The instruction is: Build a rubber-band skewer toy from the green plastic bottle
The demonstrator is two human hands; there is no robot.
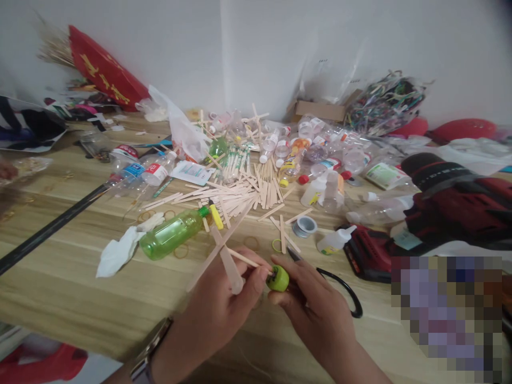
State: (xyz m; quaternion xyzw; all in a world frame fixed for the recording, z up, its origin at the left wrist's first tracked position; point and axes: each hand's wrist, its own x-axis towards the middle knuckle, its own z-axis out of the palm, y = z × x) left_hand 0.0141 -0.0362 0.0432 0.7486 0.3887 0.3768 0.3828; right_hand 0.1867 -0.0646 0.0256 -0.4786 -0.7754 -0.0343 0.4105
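The left hand [216, 294] pinches a thin wooden stick [248, 259], crossed craft sticks [229, 262] at its left end; the right hand [316, 298] grips a small green cap [279, 279] at the other, over the table's near middle. Left lies a green plastic bottle [170, 234]; right, black-handled scissors [356, 300].

Left hand [216, 300] pinches stick [245, 258], right hand [320, 304] green piece [279, 279]

We see dim, diffuse light, pale highlights on the green bottle [173, 234], slight overall softness, a darkened upper-right corner and heavy pixelation at lower right.
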